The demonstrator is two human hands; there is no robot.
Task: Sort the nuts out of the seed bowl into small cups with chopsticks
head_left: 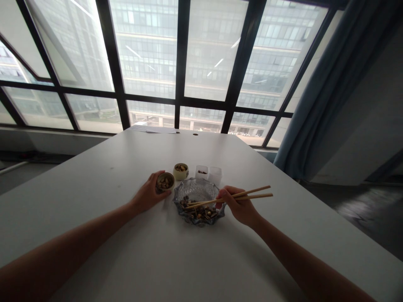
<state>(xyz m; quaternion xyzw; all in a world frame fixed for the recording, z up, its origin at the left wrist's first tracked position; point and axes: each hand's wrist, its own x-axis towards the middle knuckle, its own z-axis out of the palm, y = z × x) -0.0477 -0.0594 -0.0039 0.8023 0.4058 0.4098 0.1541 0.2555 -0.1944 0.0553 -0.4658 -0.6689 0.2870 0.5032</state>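
Observation:
My left hand (151, 188) is wrapped round a small round cup (165, 175) with nuts in it, tilted toward the glass bowl. In my right hand (241, 205) is a pair of wooden chopsticks (252, 196), their tips down in the bowl among the contents. The clear glass bowl (201, 188) has a scalloped rim and holds a mix of dark seeds and a few paler pieces (201, 213). Whether the chopsticks pinch a piece cannot be made out.
Behind the bowl stand a second round cup (181, 172) with nuts, a white square cup (202, 172) with a few dark pieces, and another white cup (215, 174). Papers (154, 129) lie at the far end of the white table (126, 260). A blue curtain (315, 105) hangs at right.

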